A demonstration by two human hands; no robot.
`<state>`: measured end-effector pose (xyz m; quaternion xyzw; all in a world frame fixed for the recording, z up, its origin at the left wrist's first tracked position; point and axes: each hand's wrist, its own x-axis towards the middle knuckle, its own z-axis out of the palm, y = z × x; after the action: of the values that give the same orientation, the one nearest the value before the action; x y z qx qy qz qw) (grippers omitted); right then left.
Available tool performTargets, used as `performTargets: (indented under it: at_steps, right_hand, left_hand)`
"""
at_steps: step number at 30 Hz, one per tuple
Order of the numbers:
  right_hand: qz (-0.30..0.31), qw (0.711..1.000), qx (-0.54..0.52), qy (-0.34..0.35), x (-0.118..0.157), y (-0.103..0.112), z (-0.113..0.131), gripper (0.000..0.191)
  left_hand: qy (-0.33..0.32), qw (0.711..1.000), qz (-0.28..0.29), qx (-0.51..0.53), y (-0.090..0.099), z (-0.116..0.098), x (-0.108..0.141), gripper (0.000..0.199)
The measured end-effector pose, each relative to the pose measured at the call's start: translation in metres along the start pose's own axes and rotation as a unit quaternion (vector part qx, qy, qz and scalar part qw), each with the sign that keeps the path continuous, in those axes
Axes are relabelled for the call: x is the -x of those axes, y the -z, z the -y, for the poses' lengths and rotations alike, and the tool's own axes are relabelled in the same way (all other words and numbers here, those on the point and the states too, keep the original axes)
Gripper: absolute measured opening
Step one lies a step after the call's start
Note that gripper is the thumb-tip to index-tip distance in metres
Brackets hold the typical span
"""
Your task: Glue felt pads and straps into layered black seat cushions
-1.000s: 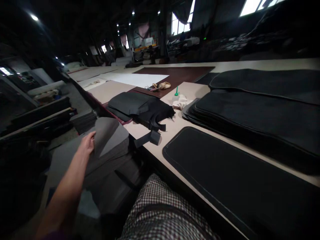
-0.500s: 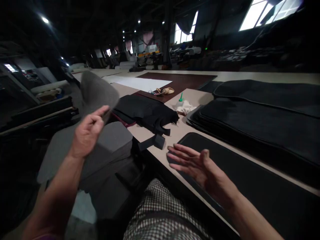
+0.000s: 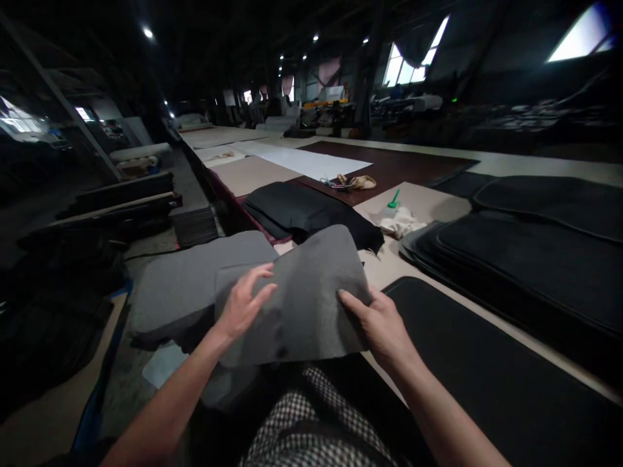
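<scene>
Grey sheet (image 3: 311,311), rounded at its upper R corner, is held up in front of the person, above the lap, approx. btwn the grey stack on the L and the worktop (image 3: 393,262) on the R. R hand (image 3: 387,321) has it by the R edge: thumb flat on the near face, other fingers round behind (mostly hidden, so can't tell how far they reach). L hand (image 3: 243,306) is over the sheet's L part, fingers loose and spread, thumb well apart from the index, not clenched on anything; can't tell if the fingertips touch the surface. Sheet bends a bit, w/ a paler vertical band nr the R hand and a few dark spots nr the bottom edge. Grey stack (image 3: 195,279), same sort of colour, sits beyond the L forearm, its top pc. partly behind the sheet. On the worktop: a black panel (image 3: 472,350) w/ rounded corner lies flat just beside the R hand & forearm; past it, a thick black stack (image 3: 530,259). Further up, a dark pile (image 3: 302,207) behind the sheet's top edge, then a green-tipped bottle (image 3: 394,200) nr a crumpled white cloth (image 3: 403,223), and a tan bundle (image 3: 363,182) on a maroon sheet (image 3: 409,163). Checked garment (image 3: 296,421) shows below.
</scene>
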<state>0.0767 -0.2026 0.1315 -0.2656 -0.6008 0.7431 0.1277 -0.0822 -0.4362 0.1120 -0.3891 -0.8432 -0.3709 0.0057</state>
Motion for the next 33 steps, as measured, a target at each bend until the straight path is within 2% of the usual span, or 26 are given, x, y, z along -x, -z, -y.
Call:
performTargets:
  at_steps: [2, 3, 5, 7, 10, 13, 16, 18, 21, 24, 27, 31, 33]
  right_hand:
    - [-0.001, 1.000, -0.022, -0.011, 0.002, -0.001, 0.000, 0.043]
    - [0.000, 0.999, -0.033, -0.017, 0.003, -0.002, 0.000, 0.042]
    - [0.004, 0.999, -0.041, -0.017, 0.004, -0.003, 0.002, 0.041]
    - [0.003, 0.999, -0.040, -0.016, 0.004, -0.003, 0.003, 0.042]
    - [0.001, 0.999, -0.038, -0.012, 0.006, -0.005, 0.005, 0.045]
    - [0.008, 0.999, -0.050, -0.006, 0.011, -0.003, 0.009, 0.045]
    - [0.015, 0.999, -0.052, 0.006, 0.023, 0.009, 0.018, 0.045]
    - [-0.003, 0.999, -0.047, 0.018, 0.036, 0.027, 0.027, 0.047]
    - [-0.087, 0.996, -0.004, 0.029, 0.064, 0.068, 0.034, 0.053]
    - [-0.214, 0.973, 0.080, 0.014, 0.103, 0.119, 0.029, 0.067]
    - [-0.342, 0.931, 0.122, -0.024, 0.152, 0.162, 0.014, 0.083]
    - [-0.457, 0.862, 0.219, -0.039, 0.221, 0.191, -0.013, 0.099]
    - [-0.488, 0.831, 0.263, -0.053, 0.250, 0.197, -0.027, 0.103]
  left_hand:
    - [0.070, 0.978, -0.085, -0.176, 0.014, 0.042, 0.009, 0.046]
    - [0.102, 0.956, -0.102, -0.257, 0.018, 0.062, 0.016, 0.056]
    - [0.140, 0.921, -0.092, -0.353, 0.023, 0.094, 0.029, 0.064]
    - [0.143, 0.911, -0.067, -0.381, 0.022, 0.112, 0.039, 0.056]
    - [0.108, 0.926, -0.083, -0.353, 0.016, 0.116, 0.045, 0.036]
    - [0.099, 0.949, -0.132, -0.268, 0.017, 0.100, 0.039, 0.030]
    - [0.200, 0.960, -0.147, -0.128, 0.032, 0.073, 0.029, 0.043]
    - [0.253, 0.954, -0.158, -0.041, 0.043, 0.051, 0.020, 0.053]
    - [0.238, 0.959, -0.142, 0.055, 0.046, 0.016, 0.002, 0.056]
    - [0.217, 0.961, -0.063, 0.161, 0.023, -0.016, -0.017, 0.058]
    - [0.219, 0.946, 0.013, 0.237, -0.015, -0.045, -0.029, 0.070]
    - [0.248, 0.902, 0.130, 0.329, -0.062, -0.078, -0.029, 0.101]
    - [0.242, 0.884, 0.158, 0.366, -0.078, -0.089, -0.026, 0.110]
